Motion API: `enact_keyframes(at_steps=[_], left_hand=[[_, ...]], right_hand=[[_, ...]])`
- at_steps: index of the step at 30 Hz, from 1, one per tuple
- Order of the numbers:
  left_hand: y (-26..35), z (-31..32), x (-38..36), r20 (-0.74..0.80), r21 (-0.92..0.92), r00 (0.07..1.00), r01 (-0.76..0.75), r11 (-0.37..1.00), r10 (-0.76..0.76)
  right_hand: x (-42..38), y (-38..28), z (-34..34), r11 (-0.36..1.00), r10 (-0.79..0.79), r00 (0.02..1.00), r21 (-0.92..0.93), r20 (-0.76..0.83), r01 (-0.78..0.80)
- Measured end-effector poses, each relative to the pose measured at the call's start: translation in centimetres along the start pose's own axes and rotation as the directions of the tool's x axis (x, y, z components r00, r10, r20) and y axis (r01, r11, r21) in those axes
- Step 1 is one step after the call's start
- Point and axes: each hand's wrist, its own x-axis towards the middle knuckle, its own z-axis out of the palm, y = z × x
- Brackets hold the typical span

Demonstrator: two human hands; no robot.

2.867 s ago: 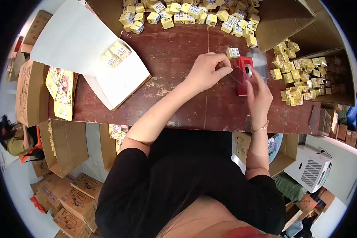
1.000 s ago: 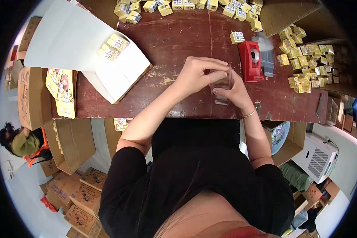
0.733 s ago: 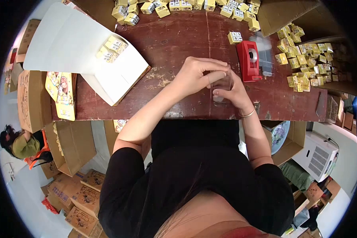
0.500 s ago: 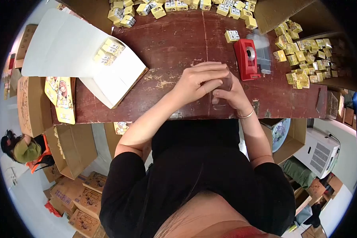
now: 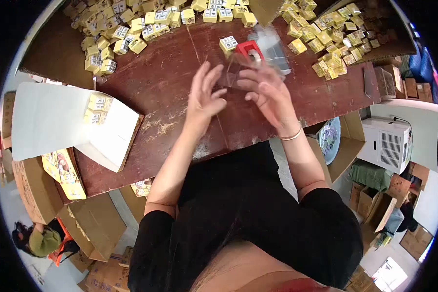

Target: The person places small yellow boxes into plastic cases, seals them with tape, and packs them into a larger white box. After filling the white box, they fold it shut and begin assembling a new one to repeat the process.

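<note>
Left hand [image 5: 199, 104] has parted from right hand [image 5: 273, 97], fingers loose; right at clear plastic [image 5: 232, 73], grip unclear; dispenser [image 5: 248, 47] near, likely for reach.

Looks to me like a small packing workshop. There's a worn, dark red wooden bench [image 5: 165, 141], its paint scuffed through near the front edge, and heaps of little yellow boxes [image 5: 155, 22] lie along its far edge. More of them spill out of a cardboard carton [image 5: 399, 41] at the far right corner. A red tape dispenser [image 5: 248, 47] sits among them. Printed cartons [image 5: 107, 277] are stacked on the floor, and over on the left I can see another person [image 5: 44, 242] beside more cardboard.
</note>
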Motion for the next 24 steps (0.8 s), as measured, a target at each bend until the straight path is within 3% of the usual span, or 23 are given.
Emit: enact_keyframes(at_steps=[1, 2, 3, 4, 5, 6, 7, 8, 9, 10, 11, 13, 14, 15, 17, 18, 19, 20, 21, 22, 24], left_hand=[[-0.5, 1.7, -0.2, 0.066, -0.133, 0.998, -0.001, 0.991, 0.010], [-0.9, 1.9, -0.1, 0.068, -0.136, 0.998, 0.005, 0.991, 0.005], [-1.4, 1.8, 0.3, 0.022, -0.136, 0.999, 0.027, 0.990, -0.024], [-1.7, 1.8, 0.7, -0.026, -0.136, 0.998, 0.047, 0.990, -0.051], [-1.4, 1.4, 1.0, -0.040, -0.284, 0.997, 0.049, 0.958, -0.062], [-0.5, 0.7, 0.9, -0.008, -0.281, 0.996, 0.086, 0.956, -0.092], [0.4, 0.0, 0.8, 0.025, -0.276, 0.992, 0.123, 0.953, -0.121], [0.8, -0.4, 0.5, 0.014, -0.244, 0.990, 0.143, 0.959, -0.144], [1.2, -0.9, 0.2, 0.013, -0.243, 0.990, 0.142, 0.960, -0.143], [1.4, -1.4, 0.0, 0.024, -0.274, 0.979, 0.200, 0.941, -0.201], [1.5, -1.7, -0.1, 0.036, -0.305, 0.966, 0.253, 0.918, -0.255], [1.1, -2.0, -0.5, 0.050, -0.326, 0.964, 0.265, 0.908, -0.263], [0.9, -2.3, -0.6, 0.067, -0.344, 0.962, 0.270, 0.899, -0.264], [0.9, -2.5, -0.8, 0.056, -0.347, 0.966, 0.257, 0.902, -0.254], [0.7, -3.1, -1.6, 0.088, -0.314, 0.957, 0.289, 0.904, -0.275], [0.3, -3.9, -2.0, 0.084, -0.294, 0.958, 0.286, 0.912, -0.274], [0.4, -4.3, -2.3, 0.052, -0.293, 0.961, 0.275, 0.916, -0.272], [0.5, -4.5, -2.6, 0.070, -0.299, 0.958, 0.285, 0.911, -0.277], [0.8, -4.8, -2.9, 0.089, -0.300, 0.956, 0.295, 0.907, -0.281], [1.1, -5.1, -3.0, 0.093, -0.324, 0.956, 0.294, 0.899, -0.279], [1.5, -5.9, -3.3, 0.069, -0.292, 0.960, 0.279, 0.915, -0.271]], right_hand=[[-0.3, 0.7, -0.1, 0.993, 0.057, 0.998, -0.100, 0.024, -0.055], [-0.8, 1.2, -0.1, 0.974, 0.121, 0.992, -0.198, 0.044, -0.110], [-1.1, 0.7, -0.3, 0.882, 0.207, 0.975, -0.446, 0.085, -0.149], [-1.0, -0.2, -1.3, 0.824, 0.181, 0.981, -0.555, 0.075, -0.110], [-0.4, -1.9, -3.0, 0.752, 0.155, 0.985, -0.656, 0.072, -0.070], [0.6, -3.7, -5.6, 0.604, -0.049, 0.996, -0.796, -0.076, -0.031], [1.9, -5.2, -9.9, 0.329, -0.372, 0.926, -0.942, -0.060, 0.072], [2.4, -7.8, -13.0, -0.049, -0.564, 0.825, -0.997, -0.026, -0.065], [2.8, -10.0, -17.8, -0.437, -0.649, 0.746, -0.875, 0.146, -0.209], [2.7, -11.1, -19.2, -0.613, -0.656, 0.736, -0.688, 0.168, -0.389], [3.0, -11.9, -21.6, -0.615, -0.653, 0.737, -0.689, 0.172, -0.384], [3.3, -12.0, -25.9, -0.808, -0.444, 0.866, -0.521, 0.231, -0.276], [3.0, -11.7, -23.7, -0.755, -0.446, 0.888, -0.580, 0.113, -0.305], [2.8, -11.5, -21.4, -0.759, -0.438, 0.890, -0.581, 0.125, -0.292], [2.6, -10.3, -16.9, -0.512, -0.517, 0.788, -0.859, 0.335, 0.029], [2.4, -8.8, -13.8, -0.396, -0.542, 0.753, -0.904, 0.373, 0.163], [2.0, -6.4, -11.7, -0.162, -0.562, 0.763, -0.947, 0.321, 0.279], [1.2, -4.0, -8.7, -0.045, -0.497, 0.799, -0.929, 0.339, 0.366], [0.6, -1.7, -6.2, -0.144, -0.402, 0.777, -0.872, 0.484, 0.468], [0.3, 0.7, -5.4, -0.161, -0.296, 0.765, -0.819, 0.573, 0.551], [0.0, 4.8, -5.3, -0.192, -0.142, 0.742, -0.754, 0.655, 0.628]])
